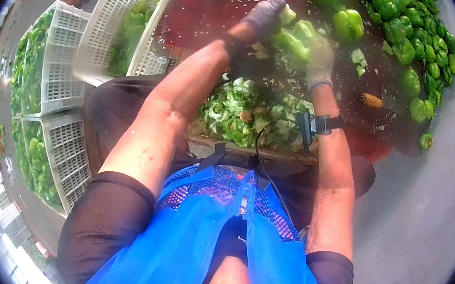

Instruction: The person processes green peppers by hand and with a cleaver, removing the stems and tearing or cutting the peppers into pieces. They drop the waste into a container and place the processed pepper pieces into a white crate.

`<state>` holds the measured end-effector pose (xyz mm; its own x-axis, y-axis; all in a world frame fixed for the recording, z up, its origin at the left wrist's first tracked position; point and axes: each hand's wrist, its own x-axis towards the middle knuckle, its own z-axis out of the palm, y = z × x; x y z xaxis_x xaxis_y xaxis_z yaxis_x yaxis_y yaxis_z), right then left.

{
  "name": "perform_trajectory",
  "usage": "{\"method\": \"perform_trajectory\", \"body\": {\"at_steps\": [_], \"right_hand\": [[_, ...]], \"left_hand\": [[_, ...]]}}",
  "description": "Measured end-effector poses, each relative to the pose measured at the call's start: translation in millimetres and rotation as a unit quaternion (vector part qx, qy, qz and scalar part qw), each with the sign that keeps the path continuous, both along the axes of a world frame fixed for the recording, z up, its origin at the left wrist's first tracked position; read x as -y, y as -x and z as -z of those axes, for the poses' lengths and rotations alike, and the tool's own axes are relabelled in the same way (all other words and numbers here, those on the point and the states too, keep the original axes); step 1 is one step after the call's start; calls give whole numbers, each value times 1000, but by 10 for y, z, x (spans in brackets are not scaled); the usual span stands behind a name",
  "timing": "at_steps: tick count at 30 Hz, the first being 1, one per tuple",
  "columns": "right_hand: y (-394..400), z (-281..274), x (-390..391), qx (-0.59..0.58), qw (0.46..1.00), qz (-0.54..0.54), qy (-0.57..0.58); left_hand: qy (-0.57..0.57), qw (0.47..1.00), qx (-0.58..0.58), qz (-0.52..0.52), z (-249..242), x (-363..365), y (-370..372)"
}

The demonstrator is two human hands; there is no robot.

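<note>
Fingers closed, my left hand [263, 18] is in a dark purplish glove over the dark red table [196, 18]. A pale green piece [288, 15] shows at its fingertips; blur hides what they grip. To its right, my right hand [321, 60], in a pale glove, is closed on a cut green pepper [295, 44] with its light inside showing. Scraps and seeds lie around both hands. A whole green pepper [348, 25] sits just beyond my right hand. Below the hands is a heap of pepper scraps [239, 112].
Many green peppers [413, 37] are piled at the table's right side. An orange-brown handle-like object [371, 100] lies on the table. At left stand a white basket [94, 42] with green peppers and stacked white crates [66, 59] of peppers.
</note>
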<state>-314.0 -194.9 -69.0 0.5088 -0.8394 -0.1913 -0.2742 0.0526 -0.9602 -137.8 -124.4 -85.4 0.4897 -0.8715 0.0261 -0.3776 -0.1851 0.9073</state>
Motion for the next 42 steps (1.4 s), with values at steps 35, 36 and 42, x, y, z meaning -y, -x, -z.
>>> {"method": "perform_trajectory", "body": {"at_steps": [35, 36, 42], "right_hand": [[116, -31, -526, -77, 918, -18, 388], [122, -8, -519, -70, 916, -13, 396], [138, 5, -488, -76, 893, -4, 444]], "left_hand": [[-196, 947, -236, 98, -581, -165, 322], [-119, 965, -176, 157, -487, -217, 283], [151, 781, -600, 83, -686, -258, 57]]}}
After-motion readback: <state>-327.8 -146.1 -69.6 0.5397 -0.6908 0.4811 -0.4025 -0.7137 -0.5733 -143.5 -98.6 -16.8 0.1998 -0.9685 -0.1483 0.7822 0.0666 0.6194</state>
